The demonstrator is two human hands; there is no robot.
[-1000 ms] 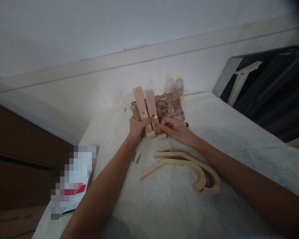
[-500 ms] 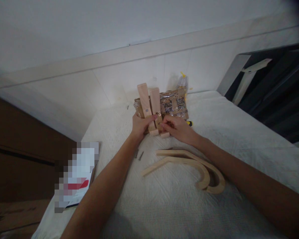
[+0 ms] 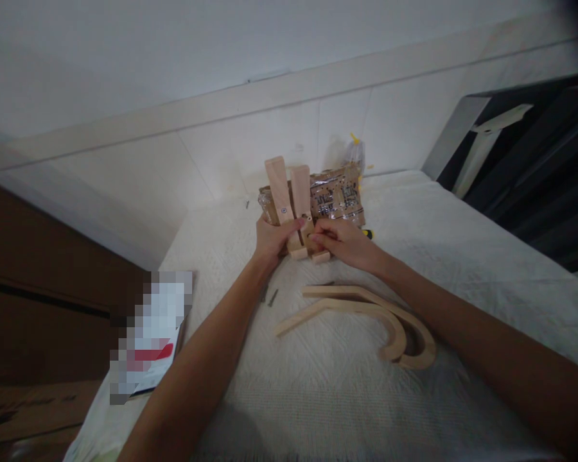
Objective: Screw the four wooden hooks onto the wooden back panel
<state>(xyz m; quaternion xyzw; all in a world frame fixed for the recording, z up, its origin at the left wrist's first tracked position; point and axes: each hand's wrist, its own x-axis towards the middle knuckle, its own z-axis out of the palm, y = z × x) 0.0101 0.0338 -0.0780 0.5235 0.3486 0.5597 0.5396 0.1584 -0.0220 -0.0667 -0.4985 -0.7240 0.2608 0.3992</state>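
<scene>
My left hand (image 3: 270, 242) is wrapped round a pale wooden frame made of two upright bars, its thumb lying across the front. The left bar (image 3: 278, 183) has a round metal fastener in it, and the right bar (image 3: 301, 186) shows a small hole or fitting near my thumb. My right hand (image 3: 344, 242) pinches at the lower part of the right bar; whatever sits between its fingertips is hidden. Nearer to me, two curved wooden hooks (image 3: 337, 307) lie overlapped on the cloth. Left of them rests a screw (image 3: 273, 297), beside another partly hidden by my left forearm.
Behind the frame is a brown taped package (image 3: 337, 199), with a yellow-and-black handle (image 3: 368, 234) by its corner and a clear plastic bag (image 3: 355, 154) at the wall. A small screw (image 3: 247, 204) lies back left. A blurred-out flat device (image 3: 158, 340) is at the left edge.
Both hands keep their places on the wooden frame, with only a slight shift of the right fingers. The whole view has moved a little.
</scene>
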